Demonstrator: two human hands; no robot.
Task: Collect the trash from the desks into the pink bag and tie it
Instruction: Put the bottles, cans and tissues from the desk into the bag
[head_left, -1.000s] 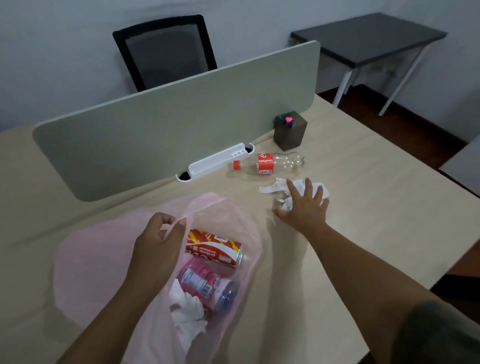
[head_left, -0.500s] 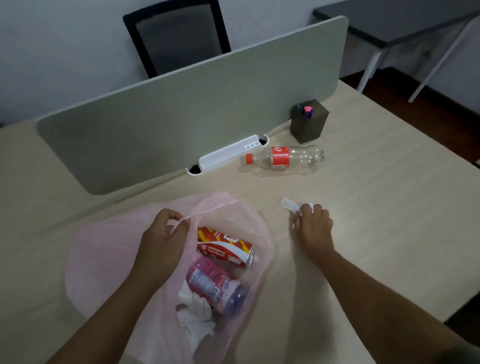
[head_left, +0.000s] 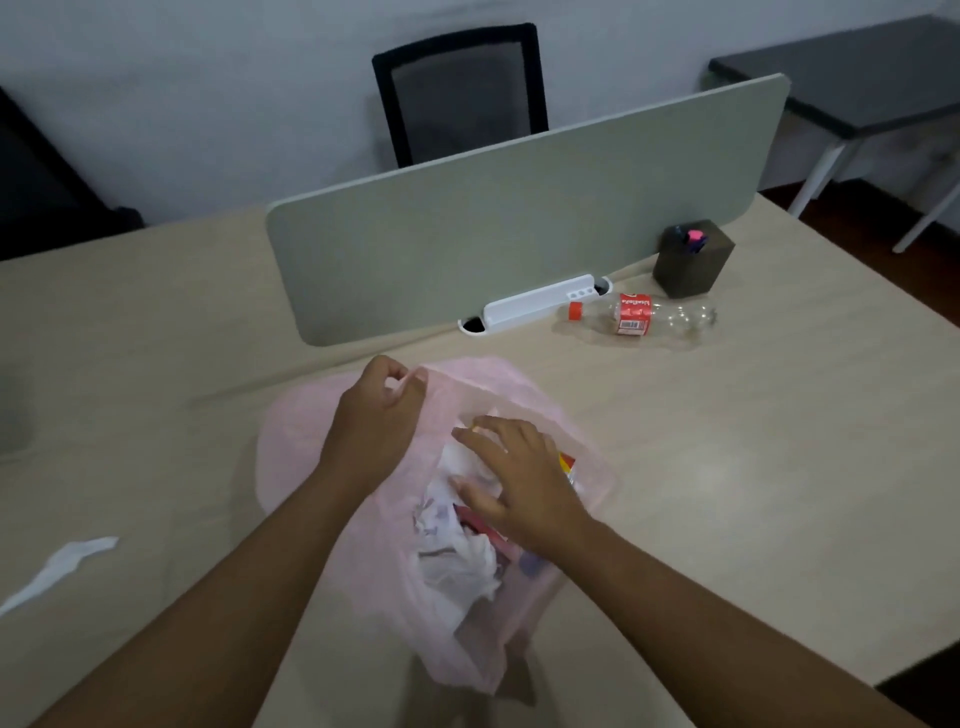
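The pink bag (head_left: 311, 447) lies open near the front edge of the tabletop (head_left: 753, 467). The left hand (head_left: 374, 415) pinches the bag's rim, fingers closed on the plastic. The right hand (head_left: 519, 478) rests inside the bag mouth, fingers spread loosely over crumpled white tissue (head_left: 457, 566). An empty plastic bottle (head_left: 644, 314) lies on its side toward the back edge, beside the divider panel (head_left: 519, 218).

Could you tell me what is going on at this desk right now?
A person is clearing trash into a pink bag. The left hand holds the bag's rim open while the right hand pushes crumpled tissue inside. An empty plastic bottle lies on the desk beside a pen holder, and a paper scrap lies at the left.
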